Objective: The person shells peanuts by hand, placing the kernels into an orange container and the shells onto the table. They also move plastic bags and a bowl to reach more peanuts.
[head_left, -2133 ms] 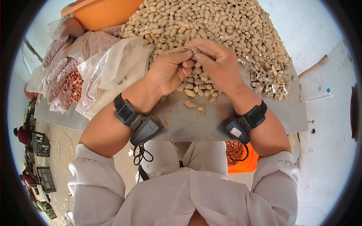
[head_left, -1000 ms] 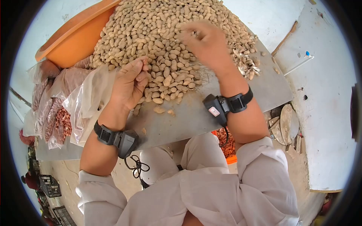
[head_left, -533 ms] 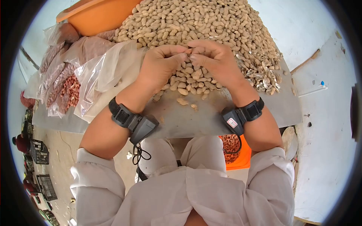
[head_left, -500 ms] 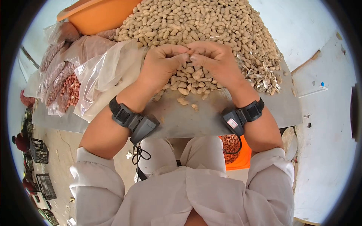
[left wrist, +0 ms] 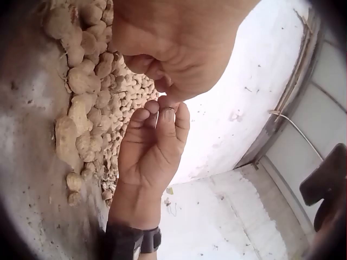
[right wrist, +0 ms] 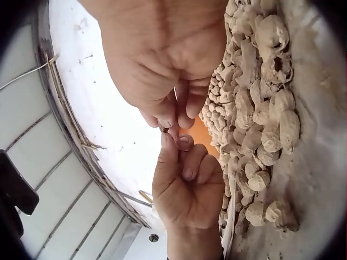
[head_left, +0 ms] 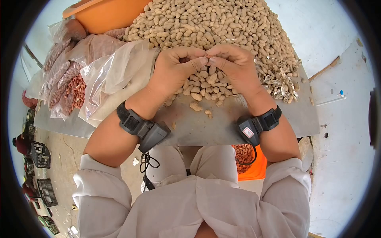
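Note:
Both hands meet fingertip to fingertip above the near edge of a big heap of unshelled peanuts [head_left: 214,23]. Thumb and forefinger of the left hand [head_left: 170,69] pinch a small piece, seemingly of a peanut [right wrist: 165,129], mostly hidden by the fingertips. From the other side the right hand [head_left: 239,71] pinches at the same spot, its thumb against its forefinger. In the left wrist view the right hand [left wrist: 152,160] faces the left hand [left wrist: 173,46], with several fingers curled. Loose peanuts [head_left: 196,106] lie below the hands on the grey tabletop [head_left: 186,129].
Empty shells [head_left: 283,85] are piled at the heap's right. Plastic bags of red kernels [head_left: 75,89] and a clear bag [head_left: 107,75] lie left, an orange basin [head_left: 111,16] behind them. Under the table edge stands an orange container [head_left: 258,168] holding reddish pieces.
One second ago the hands were apart, the right one blurred over the heap. They have since come together at the fingertips; over the last half second they have shifted slightly right in view.

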A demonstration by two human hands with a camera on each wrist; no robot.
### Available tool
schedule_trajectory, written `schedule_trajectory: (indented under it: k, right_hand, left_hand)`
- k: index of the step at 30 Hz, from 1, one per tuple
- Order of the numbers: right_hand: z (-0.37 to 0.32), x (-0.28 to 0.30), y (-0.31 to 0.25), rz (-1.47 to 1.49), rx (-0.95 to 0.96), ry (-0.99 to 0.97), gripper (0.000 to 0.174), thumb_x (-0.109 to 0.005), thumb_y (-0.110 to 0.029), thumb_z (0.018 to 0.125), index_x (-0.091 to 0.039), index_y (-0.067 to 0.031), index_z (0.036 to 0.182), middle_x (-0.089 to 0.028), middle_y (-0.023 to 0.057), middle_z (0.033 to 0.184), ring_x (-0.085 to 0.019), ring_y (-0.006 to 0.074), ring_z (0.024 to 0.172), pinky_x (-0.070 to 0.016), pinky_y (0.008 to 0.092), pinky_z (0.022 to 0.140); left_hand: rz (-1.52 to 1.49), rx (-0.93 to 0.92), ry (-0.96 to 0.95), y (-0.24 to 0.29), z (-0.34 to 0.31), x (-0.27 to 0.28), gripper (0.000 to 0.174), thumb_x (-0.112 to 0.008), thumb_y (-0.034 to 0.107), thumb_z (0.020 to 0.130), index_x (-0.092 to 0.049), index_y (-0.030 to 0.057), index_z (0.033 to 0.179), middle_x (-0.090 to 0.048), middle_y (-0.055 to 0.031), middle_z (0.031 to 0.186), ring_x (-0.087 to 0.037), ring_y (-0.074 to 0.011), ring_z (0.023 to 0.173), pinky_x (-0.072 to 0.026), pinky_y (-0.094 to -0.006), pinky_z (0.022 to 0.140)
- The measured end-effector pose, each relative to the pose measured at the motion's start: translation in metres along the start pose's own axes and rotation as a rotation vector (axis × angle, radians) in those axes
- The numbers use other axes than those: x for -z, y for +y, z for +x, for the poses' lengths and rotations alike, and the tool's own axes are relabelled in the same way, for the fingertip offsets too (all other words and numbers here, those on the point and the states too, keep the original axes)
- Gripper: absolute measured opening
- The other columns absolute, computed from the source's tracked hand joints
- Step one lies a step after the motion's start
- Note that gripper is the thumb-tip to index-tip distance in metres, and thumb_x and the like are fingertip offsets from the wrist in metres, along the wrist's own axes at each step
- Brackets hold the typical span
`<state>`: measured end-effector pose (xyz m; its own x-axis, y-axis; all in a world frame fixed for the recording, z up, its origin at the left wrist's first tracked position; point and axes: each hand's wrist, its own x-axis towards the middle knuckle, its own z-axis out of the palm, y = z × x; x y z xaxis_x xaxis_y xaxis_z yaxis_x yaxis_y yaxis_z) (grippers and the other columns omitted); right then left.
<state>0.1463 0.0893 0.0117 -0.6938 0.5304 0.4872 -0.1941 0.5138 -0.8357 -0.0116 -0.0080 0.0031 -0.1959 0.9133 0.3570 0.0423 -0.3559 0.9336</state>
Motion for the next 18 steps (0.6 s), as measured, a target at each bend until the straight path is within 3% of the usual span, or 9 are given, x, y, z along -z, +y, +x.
schedule_trajectory:
  k: [2,18]
  right_hand:
    - [-0.0003,-0.0004,-0.0019,0.018,0.009,-0.006,0.015,-0.063,-0.001,0.08,-0.064,-0.0014,0.095,-0.065,0.0024,0.083,-0.057,0.0054,0.074,-0.0459,0.0185,0.062]
    - [-0.0007,-0.0014,-0.0026,0.091,-0.023,0.031,0.012,-0.064,-0.001,0.08,-0.065,-0.0012,0.092,-0.065,0.0012,0.084,-0.056,0.0052,0.073,-0.0463,0.0193,0.064]
  left_hand:
    - [0.009,-0.014,-0.006,-0.0014,-0.0005,-0.0003,0.017,-0.064,0.01,0.083,-0.066,0.0004,0.097,-0.063,0.0005,0.079,-0.051,-0.0038,0.068,-0.0415,-0.0173,0.061]
    - [0.254,-0.112,-0.023,0.0,-0.0027,0.0001,0.017,-0.062,0.016,0.085,-0.065,0.0003,0.09,-0.06,0.0005,0.071,-0.049,-0.0049,0.063,-0.0411,-0.0206,0.056]
